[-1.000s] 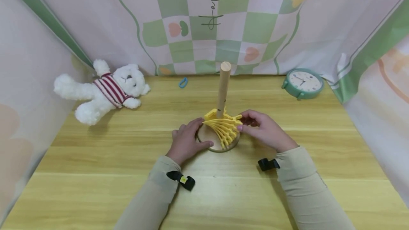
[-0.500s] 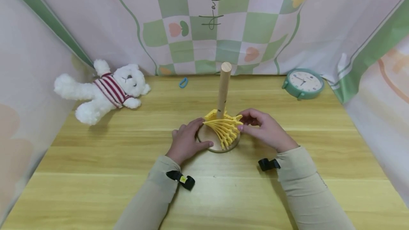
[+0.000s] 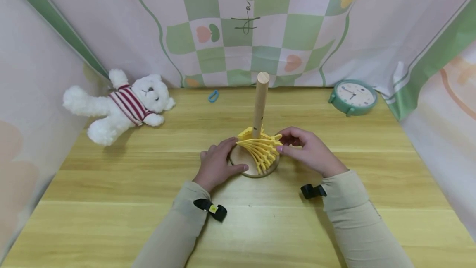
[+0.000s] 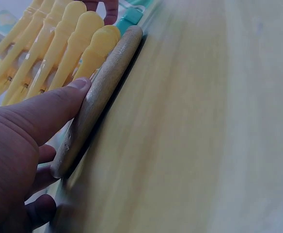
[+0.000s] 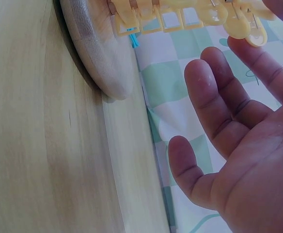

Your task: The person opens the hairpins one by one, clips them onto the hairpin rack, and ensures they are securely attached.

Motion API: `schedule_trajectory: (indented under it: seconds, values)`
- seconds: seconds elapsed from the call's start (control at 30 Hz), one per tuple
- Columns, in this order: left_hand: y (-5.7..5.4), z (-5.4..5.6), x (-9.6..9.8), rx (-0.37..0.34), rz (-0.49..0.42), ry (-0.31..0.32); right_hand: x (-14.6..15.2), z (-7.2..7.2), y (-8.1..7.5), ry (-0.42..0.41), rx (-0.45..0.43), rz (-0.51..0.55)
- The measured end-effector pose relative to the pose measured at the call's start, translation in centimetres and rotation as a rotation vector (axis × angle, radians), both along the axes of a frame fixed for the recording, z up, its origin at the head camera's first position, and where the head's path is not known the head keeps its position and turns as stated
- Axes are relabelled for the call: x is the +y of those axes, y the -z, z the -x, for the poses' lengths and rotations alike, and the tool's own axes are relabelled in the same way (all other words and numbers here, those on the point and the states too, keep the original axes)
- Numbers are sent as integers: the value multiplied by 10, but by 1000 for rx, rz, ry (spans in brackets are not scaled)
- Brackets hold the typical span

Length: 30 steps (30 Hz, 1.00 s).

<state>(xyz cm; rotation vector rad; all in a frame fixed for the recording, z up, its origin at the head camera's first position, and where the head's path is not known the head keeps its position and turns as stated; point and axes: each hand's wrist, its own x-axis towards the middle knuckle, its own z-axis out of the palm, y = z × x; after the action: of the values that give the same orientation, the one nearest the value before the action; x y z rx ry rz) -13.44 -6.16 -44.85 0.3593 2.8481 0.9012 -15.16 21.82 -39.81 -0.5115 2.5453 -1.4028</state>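
The person looks midway through fanning a stack of yellow clothespins (image 3: 261, 152) around the wooden post (image 3: 260, 103) of a round stand. The left hand (image 3: 217, 164) steadies the stand's wooden base (image 4: 99, 97), thumb pressed flat along its rim, fingers only loosely bent. The right hand (image 3: 306, 149) pinches the uppermost pin's end between thumb and fingertip; its other fingers (image 5: 214, 97) are spread loosely. Next, I'd judge, that top pin needs a gentle swing while the base is held firm.

The pins sit between the two grips, threaded on the post, spiralled like a stair, pale yellow plastic with small metal springs, on the counter (image 3: 111, 185).
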Motion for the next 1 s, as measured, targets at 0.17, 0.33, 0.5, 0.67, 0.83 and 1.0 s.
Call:
schedule_trajectory:
  seconds: [0.17, 0.33, 0.5, 0.67, 0.83, 1.0]
  values:
    - [1, 0, 0, 0, 0, 0, 0, 0, 0, -2, 5, -4]
    - [0, 0, 0, 0, -1, 0, -1, 0, 0, -3, -1, 6]
    - [-2, -1, 0, -5, -10, -2, -2, -1, -2, -5, -1, 13]
    - [-3, -1, -1, -3, -15, -8, -2, -1, -2, -3, -3, 14]
    - [-1, -1, -1, 1, -19, -8, -3, -2, -2, -3, 3, 11]
    - [2, -2, -1, 9, -30, -6, -1, -1, 0, -15, 2, 5]
